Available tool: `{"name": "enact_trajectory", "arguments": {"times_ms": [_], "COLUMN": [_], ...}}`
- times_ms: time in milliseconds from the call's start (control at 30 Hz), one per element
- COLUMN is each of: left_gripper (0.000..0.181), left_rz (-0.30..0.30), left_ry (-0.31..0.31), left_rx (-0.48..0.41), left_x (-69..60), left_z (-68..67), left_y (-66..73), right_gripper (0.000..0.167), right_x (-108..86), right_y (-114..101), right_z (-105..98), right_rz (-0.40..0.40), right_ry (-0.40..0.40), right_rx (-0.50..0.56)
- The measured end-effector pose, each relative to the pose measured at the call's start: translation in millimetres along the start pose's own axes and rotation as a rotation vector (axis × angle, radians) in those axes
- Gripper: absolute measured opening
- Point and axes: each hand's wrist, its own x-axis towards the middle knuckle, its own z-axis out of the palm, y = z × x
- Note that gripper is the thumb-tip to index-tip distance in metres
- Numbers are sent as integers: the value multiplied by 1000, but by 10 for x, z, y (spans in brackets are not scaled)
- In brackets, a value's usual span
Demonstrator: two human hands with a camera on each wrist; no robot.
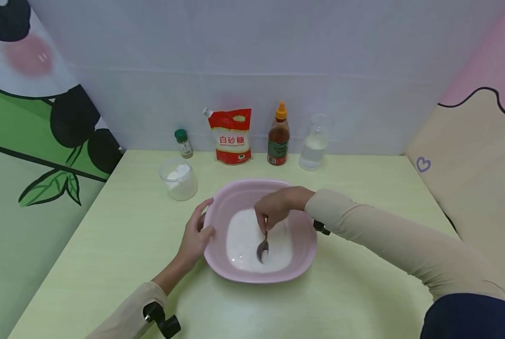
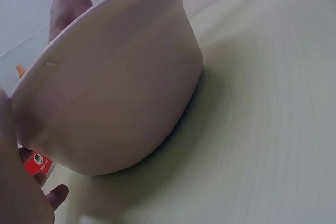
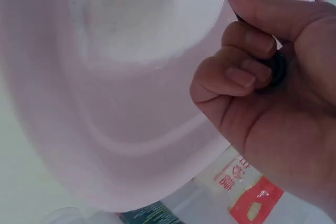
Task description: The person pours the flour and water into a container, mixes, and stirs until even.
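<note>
A pink plastic basin (image 1: pixel 218 263) stands on the table with milky white liquid (image 1: pixel 241 238) in its bottom. On its left side my left hand (image 1: pixel 195 238) holds the rim, also seen at close range in the left wrist view, where several fingertips (image 2: pixel 58 195) show beside the basin's outer wall (image 2: pixel 115 82). My right hand (image 1: pixel 275 207) reaches over the basin and grips the handle of a dark metal spoon (image 1: pixel 262 249). The spoon points down, its bowl at the liquid with some white on it. In the right wrist view the fingers curl round the dark handle (image 3: pixel 278 69).
Left behind the basin stands a clear cup (image 1: pixel 179 186) of white stuff. Along the wall are a green-capped jar (image 1: pixel 184 143), a red-and-white pouch (image 1: pixel 232 136), an orange-capped bottle (image 1: pixel 278 141) and a glass carafe (image 1: pixel 313 150) of cloudy liquid. The pale table (image 1: pixel 341 292) meets the wall behind them.
</note>
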Motion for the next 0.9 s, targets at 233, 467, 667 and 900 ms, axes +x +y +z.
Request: {"name": "enact_trajectory", "arguments": {"times_ms": [233, 467, 667, 900], "left_gripper": [77, 77, 77, 77], "left_rz": [5, 21, 13, 12], "left_ry": [3, -5, -8, -4], "left_rx": [5, -4, 3, 3], "left_x": [6, 4, -5, -3], "left_z": [3, -4, -3, -5], "left_y": [-8, -3, 11, 13], "right_gripper": [26, 19, 14, 14], "right_x": [121, 138, 149, 110], "right_y": [-82, -29, -4, -36], "right_z": [-55, -96, -125, -142], "right_rz": [-130, -78, 8, 100], "right_ry": [219, 408, 445, 363], "right_rx": [-117, -274, -430, -548]}}
